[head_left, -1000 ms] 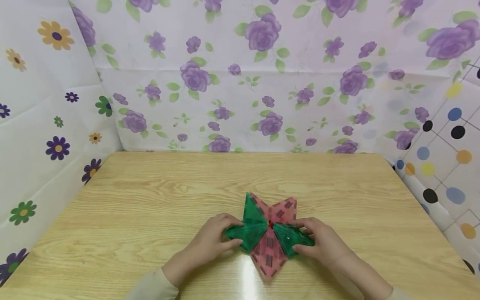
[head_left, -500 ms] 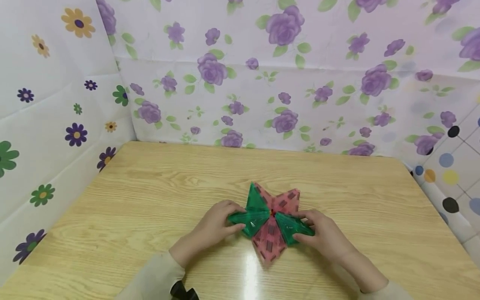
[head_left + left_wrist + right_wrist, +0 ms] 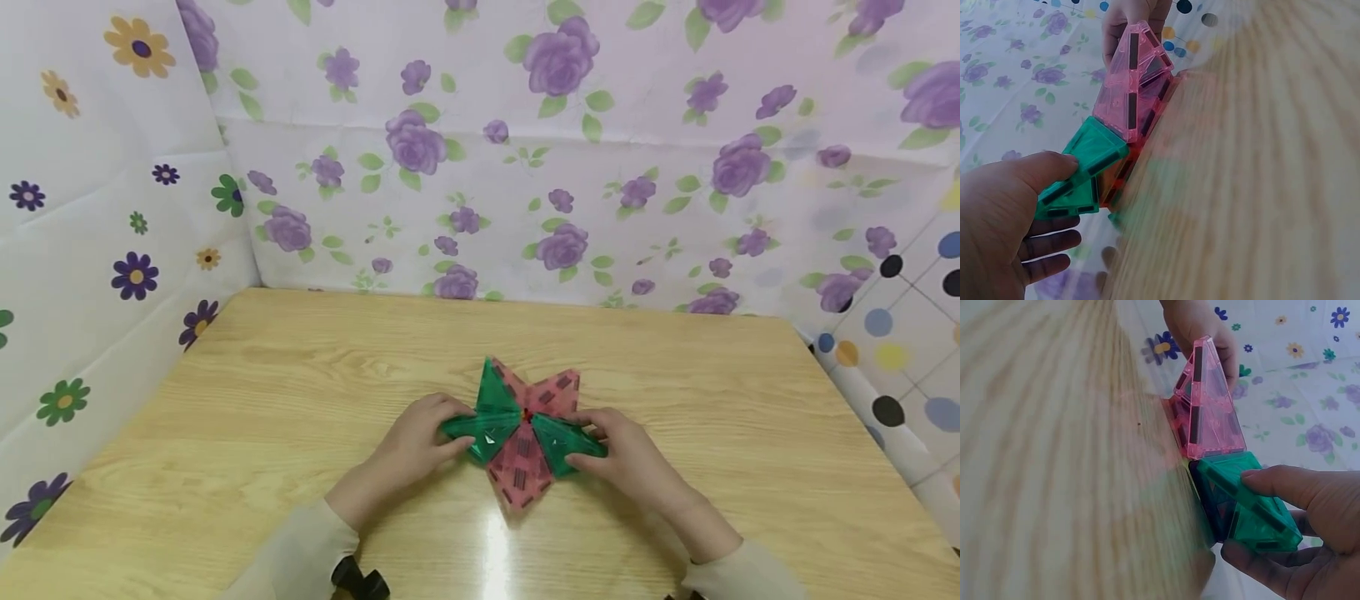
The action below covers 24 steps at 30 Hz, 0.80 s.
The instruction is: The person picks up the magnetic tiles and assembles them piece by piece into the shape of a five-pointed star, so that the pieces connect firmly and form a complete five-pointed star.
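A star-shaped build of translucent magnetic tiles lies on the wooden table, its points meeting at a small dark red centre. A pink point faces the person, and another pink point faces the back right. My left hand holds the left green point, thumb on top and fingers at its far side. On the opposite side, my right hand pinches the right green point between thumb and fingers. In the right wrist view, a raised pink tile stands beside the green tiles.
The wooden table reaches back to a flower-print cloth. Another flowered cloth hangs at the left, and a dotted one at the right. A black strap piece shows by the left sleeve.
Both hands keep their grip as the star slides a little away from the person, closer to the table's back edge. The head view has also shifted slightly.
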Each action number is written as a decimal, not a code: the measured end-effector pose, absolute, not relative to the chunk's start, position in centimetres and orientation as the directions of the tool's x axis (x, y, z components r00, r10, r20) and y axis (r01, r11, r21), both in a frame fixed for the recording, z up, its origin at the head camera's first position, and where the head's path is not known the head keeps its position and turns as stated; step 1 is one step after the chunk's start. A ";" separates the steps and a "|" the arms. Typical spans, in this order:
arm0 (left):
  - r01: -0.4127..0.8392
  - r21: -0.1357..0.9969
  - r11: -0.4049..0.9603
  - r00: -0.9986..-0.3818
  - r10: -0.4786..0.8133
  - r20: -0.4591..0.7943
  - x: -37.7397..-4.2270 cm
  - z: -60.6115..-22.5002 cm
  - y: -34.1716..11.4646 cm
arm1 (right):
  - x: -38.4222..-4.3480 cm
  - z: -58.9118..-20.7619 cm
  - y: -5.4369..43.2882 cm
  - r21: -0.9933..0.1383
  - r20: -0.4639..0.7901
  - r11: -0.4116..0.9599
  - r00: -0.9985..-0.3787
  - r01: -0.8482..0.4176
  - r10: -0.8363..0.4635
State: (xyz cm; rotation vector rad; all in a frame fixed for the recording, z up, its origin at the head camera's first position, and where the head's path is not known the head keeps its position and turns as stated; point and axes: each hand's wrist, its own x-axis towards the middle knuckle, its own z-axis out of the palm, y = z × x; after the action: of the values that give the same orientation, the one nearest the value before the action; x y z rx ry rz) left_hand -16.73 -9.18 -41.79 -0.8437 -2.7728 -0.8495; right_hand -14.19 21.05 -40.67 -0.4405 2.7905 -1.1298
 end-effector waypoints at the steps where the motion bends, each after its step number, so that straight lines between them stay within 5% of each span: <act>1: 0.546 0.481 0.686 -0.837 0.475 0.272 -16.7 -41.7 -9.3 | -14.3 -40.7 21.0 -0.695 0.011 0.684 -0.954 -0.223 -0.300; 24: 0.534 0.470 0.702 -0.845 0.460 0.273 -16.7 -41.5 -9.4 | -14.8 -40.0 21.2 -0.679 0.004 0.697 -0.951 -0.230 -0.310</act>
State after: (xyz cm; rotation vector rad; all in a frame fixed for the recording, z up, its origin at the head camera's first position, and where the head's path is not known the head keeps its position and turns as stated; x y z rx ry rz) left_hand -16.67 -9.43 -41.50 -0.8138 -2.7723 -0.8297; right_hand -14.76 21.16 -39.99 -0.4452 2.7915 -1.0939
